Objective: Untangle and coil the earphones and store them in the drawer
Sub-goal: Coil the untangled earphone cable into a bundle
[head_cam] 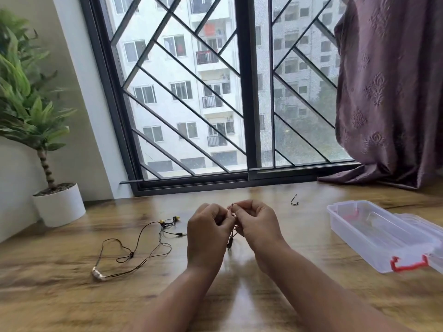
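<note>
Body in view: left hand (208,233) and right hand (257,226), each with its forearm. Both hands bare. Behind the fingers, past knuckles and wrists, the left forearm (182,295) and right forearm (311,283) are uncovered down to the frame's lower edge. Both forearms slim, widening away from the fingers. Fingertip detail blurred; nails unreadable.

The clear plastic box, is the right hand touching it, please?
Apart. The head view shows bare wooden table between the right hand and the clear plastic box.
</note>
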The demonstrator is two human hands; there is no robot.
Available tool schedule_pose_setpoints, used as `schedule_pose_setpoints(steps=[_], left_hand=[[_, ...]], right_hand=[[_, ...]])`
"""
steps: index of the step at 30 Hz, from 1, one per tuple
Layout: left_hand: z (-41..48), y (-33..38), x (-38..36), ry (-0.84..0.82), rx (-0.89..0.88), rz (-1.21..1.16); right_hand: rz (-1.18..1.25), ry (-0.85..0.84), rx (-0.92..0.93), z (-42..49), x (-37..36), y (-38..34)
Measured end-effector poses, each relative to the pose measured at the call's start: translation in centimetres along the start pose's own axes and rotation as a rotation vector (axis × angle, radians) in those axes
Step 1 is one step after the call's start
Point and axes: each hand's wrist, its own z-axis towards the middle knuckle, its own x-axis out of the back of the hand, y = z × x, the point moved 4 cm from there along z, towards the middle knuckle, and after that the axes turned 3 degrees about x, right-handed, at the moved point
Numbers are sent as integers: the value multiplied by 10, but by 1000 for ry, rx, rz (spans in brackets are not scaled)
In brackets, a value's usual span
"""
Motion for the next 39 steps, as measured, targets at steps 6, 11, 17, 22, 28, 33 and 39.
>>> schedule_pose_setpoints(steps=[6, 11, 17, 22, 28, 33, 39], left_hand=[[-1, -1, 0, -8, 6, -9], [-1, 1, -1, -7, 8, -12], [-1, 0, 0, -12, 26, -5], [-2, 1, 1, -27, 28, 2], [-1, 2, 1, -28, 18, 1], [-1, -1, 2, -20, 20, -9], [-1, -3, 0, -48, 74, -127]], right_hand=[[14, 25, -11, 0, 1, 0], [-10, 25, 5, 0, 0, -1], [-40, 18, 21, -1, 1, -2], [-142, -4, 79, -1, 2, -5], [-328, -19, 198, -2, 2, -10], [-310, -55, 174, -2, 2, -13], [-65, -136, -101, 2, 7, -19]])
